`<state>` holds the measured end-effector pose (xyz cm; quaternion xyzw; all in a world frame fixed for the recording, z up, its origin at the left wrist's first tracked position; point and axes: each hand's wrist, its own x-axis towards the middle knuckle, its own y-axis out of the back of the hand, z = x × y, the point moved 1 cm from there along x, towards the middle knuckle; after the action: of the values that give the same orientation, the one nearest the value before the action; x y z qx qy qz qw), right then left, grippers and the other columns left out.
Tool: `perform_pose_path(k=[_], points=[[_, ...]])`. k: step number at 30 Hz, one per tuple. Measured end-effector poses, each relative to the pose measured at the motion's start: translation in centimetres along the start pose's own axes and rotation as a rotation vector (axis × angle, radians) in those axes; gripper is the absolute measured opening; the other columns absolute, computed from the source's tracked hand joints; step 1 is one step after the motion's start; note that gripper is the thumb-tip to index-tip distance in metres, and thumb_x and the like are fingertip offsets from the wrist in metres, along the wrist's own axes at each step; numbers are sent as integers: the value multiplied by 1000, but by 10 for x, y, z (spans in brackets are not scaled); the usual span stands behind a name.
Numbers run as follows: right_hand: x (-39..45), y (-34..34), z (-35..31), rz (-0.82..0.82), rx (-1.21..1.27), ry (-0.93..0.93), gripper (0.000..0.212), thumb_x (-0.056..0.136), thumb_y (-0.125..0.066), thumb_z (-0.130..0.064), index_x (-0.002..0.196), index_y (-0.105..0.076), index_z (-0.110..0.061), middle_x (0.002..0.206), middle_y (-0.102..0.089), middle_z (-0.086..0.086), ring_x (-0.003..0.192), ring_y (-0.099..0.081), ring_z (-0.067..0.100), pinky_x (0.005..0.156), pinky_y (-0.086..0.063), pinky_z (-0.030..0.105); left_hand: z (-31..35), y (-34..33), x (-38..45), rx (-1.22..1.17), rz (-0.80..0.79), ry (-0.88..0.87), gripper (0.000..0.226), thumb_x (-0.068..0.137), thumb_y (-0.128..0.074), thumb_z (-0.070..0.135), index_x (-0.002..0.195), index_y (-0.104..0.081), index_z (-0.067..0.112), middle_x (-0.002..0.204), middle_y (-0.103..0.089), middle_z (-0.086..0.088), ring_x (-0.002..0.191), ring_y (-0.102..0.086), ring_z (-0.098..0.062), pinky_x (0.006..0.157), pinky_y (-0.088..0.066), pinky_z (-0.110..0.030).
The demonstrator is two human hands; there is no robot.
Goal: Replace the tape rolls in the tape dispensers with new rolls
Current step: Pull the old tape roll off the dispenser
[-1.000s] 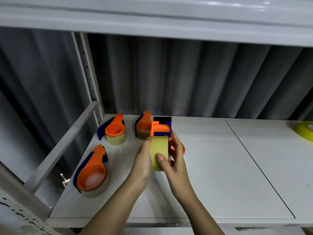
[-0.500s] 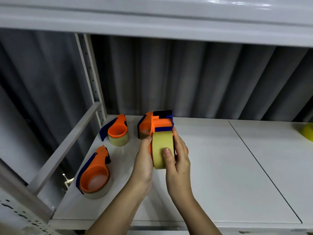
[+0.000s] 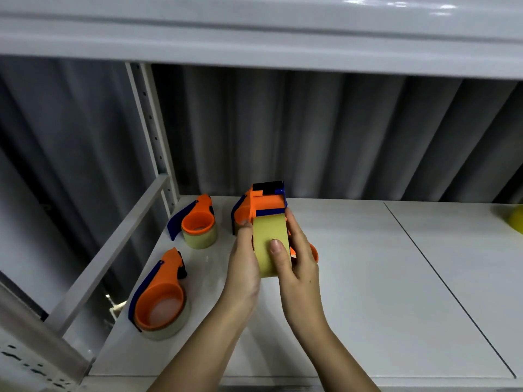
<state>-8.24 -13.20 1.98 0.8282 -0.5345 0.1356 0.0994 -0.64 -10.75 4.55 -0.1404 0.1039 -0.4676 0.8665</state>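
Observation:
I hold an orange and blue tape dispenser [image 3: 267, 202] above the white shelf, with a yellowish tape roll [image 3: 268, 236] seated in it and facing me edge-on. My left hand [image 3: 243, 267] grips the roll's left side, fingers hidden behind it. My right hand [image 3: 297, 261] wraps the right side, thumb pressed on the roll's outer face. Two more orange dispensers with rolls lie flat on the shelf: one at the back left [image 3: 198, 224], one at the front left [image 3: 158, 298]. A third [image 3: 240, 213] stands partly hidden behind my hands.
The white shelf board [image 3: 353, 292] has a seam running back to front on the right. A yellow tape roll [image 3: 516, 219] shows at the far right edge. A grey upright post [image 3: 152, 131] and side rail [image 3: 113, 250] bound the left. Another shelf [image 3: 254, 32] hangs overhead.
Both hands lifted the dispenser and roll a little and turned them more upright. My right thumb slid onto the middle of the roll's face.

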Motion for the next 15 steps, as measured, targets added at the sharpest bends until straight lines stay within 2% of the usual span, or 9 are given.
perform_pose_path(k=[2, 5, 9, 11, 13, 15], points=[[-1, -4, 3, 52, 11, -5, 64, 77, -45, -65, 138, -36, -47, 144, -43, -19, 131, -40, -4, 108, -41, 28, 0, -2, 0, -16, -6, -3, 39, 99, -31, 26, 104, -66, 11, 85, -73, -5, 82, -70, -18, 65, -54, -25], [1, -5, 4, 117, -15, 1, 64, 81, -41, -64, 140, -39, -39, 145, -43, -15, 134, -38, 0, 110, -39, 36, 2, -6, -2, -41, -65, -12, 38, 99, -30, 23, 94, -66, 14, 72, -71, 2, 68, -69, -10, 58, -55, -20], [4, -5, 9, 174, 63, -9, 59, 83, -43, -63, 136, -46, -39, 136, -51, -18, 127, -47, 5, 103, -45, 47, 4, -10, -2, -29, -107, -4, 34, 98, -32, 21, 85, -63, 14, 62, -66, 5, 59, -65, -7, 54, -50, -20], [2, -8, 8, 187, 99, -18, 57, 81, -43, -64, 134, -46, -43, 134, -51, -22, 125, -48, 2, 100, -47, 49, 4, -10, 1, -1, -62, 6, 31, 98, -35, 24, 96, -64, 13, 74, -69, 0, 69, -67, -13, 59, -51, -25], [0, -9, 9, 165, 153, -34, 55, 78, -46, -63, 132, -43, -50, 132, -49, -29, 125, -47, -1, 102, -46, 45, 3, -8, 6, 50, -12, 22, 32, 99, -36, 31, 113, -61, 15, 93, -71, -5, 80, -68, -18, 60, -54, -28], [4, -3, 6, 82, 203, -83, 63, 74, -53, -60, 134, -38, -50, 130, -49, -29, 126, -48, 4, 100, -47, 37, 6, -4, 9, 90, 20, 8, 32, 100, -35, 33, 116, -58, 18, 95, -69, -5, 72, -69, -12, 52, -54, -24]])
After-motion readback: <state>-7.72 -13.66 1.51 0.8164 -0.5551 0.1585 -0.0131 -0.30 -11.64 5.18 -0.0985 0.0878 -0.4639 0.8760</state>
